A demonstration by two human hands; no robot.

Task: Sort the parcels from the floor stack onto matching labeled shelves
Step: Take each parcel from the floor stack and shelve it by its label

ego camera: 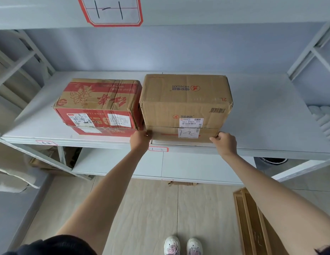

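Plain brown parcel marked 1-2 sat at shelf front edge, above matching 1-2 tag. Left hand and right hand gripped its lower front corners. Red parcel already alongside. Floor stack unseen; remainder unknown.

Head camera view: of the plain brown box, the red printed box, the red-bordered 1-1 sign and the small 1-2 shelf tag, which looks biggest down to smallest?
1. Plain brown box
2. Red printed box, slightly smaller
3. 1-1 sign, cut off at the top edge, so rank unsure
4. 1-2 shelf tag, clearly smallest
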